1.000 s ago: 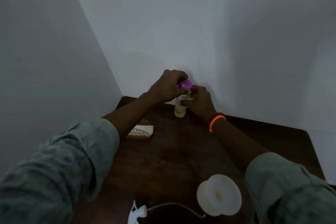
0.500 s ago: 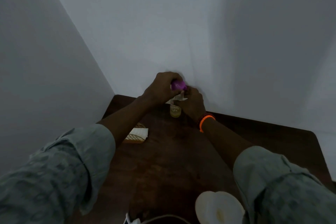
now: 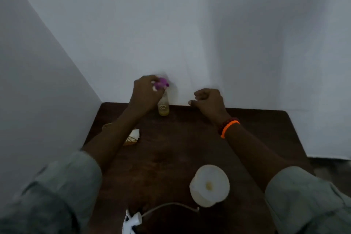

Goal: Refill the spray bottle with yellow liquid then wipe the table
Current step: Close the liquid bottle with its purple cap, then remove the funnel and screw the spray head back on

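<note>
Head view: a small clear bottle (image 3: 163,105) holding a low level of yellow liquid is standing upright on the dark bench (image 3: 171,150), at the far edge against the wall. The left hand (image 3: 145,94) is being held just above and left of the bottle, its grip closed round a purple cap (image 3: 161,83) that appears lifted off the neck, though blur is making that join hard to read. The right hand (image 3: 209,100) is being held to the right of the bottle, apart from it, fingers curled on nothing.

The bottle is being left unsupported and, judged open, is likely to be tipped by a passing wrist, so that yellow liquid is spilled across the bench. The cap could also be dropped from a loose pinch.

Nearer than the bottle, a white spray bottle body (image 3: 209,188) is standing open-topped; its trigger head (image 3: 132,221) with tube is lying left of it, partly cut off by the lower edge. Left of the bottle, a cloth on a wire rack (image 3: 133,137) is being half hidden by the left forearm. Dim light is obscuring the label print.
</note>
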`<state>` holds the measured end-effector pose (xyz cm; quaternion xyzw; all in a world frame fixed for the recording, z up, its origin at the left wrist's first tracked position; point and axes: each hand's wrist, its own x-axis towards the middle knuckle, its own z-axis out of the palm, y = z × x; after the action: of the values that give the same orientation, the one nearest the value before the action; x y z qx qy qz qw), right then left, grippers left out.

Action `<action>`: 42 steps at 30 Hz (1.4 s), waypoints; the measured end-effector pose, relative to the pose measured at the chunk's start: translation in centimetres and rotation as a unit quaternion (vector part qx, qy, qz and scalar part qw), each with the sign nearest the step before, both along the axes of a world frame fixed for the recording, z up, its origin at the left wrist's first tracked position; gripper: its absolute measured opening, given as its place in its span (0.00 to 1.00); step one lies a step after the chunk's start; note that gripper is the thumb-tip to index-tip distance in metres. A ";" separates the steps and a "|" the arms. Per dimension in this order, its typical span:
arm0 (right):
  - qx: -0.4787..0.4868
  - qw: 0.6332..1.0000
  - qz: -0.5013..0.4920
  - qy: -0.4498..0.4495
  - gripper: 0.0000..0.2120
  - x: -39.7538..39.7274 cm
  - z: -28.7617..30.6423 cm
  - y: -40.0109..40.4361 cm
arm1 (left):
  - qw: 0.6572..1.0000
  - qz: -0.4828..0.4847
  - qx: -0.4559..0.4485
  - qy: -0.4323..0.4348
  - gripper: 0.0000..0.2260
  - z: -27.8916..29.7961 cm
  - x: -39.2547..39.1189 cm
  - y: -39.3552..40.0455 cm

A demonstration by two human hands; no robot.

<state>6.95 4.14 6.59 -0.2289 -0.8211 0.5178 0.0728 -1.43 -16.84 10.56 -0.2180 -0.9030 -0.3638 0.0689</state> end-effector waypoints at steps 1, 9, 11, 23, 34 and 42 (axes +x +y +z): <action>-0.021 1.000 -0.014 0.000 0.19 1.9 0.9 0.7 | 0.999 0.011 0.022 -0.044 0.11 0.2 2.4 -0.2; -0.038 0.991 0.071 -0.106 0.11 15.7 3.3 1.0 | 0.895 -0.057 0.085 -0.433 0.13 -4.7 18.1 -2.1; -0.031 0.989 0.083 -0.117 0.09 17.8 3.0 0.4 | 0.882 -0.075 0.104 -0.454 0.12 -4.4 20.0 -2.1; -0.112 0.975 0.059 -0.182 0.09 23.2 2.8 -1.3 | 0.873 -0.108 0.112 -0.463 0.07 -3.7 22.5 -2.0; -0.055 0.988 0.059 -0.135 0.09 23.0 2.7 -1.6 | 0.899 -0.113 0.097 -0.412 0.07 -2.1 22.3 -1.4; -0.088 0.988 0.051 -0.112 0.11 23.3 2.7 -1.4 | 0.895 -0.103 0.101 -0.422 0.07 -2.0 22.1 -1.1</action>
<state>30.23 2.71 9.24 -0.2489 -0.7860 0.5619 -0.0668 20.71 -17.98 8.61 -0.1274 -0.7782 -0.5161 -0.3344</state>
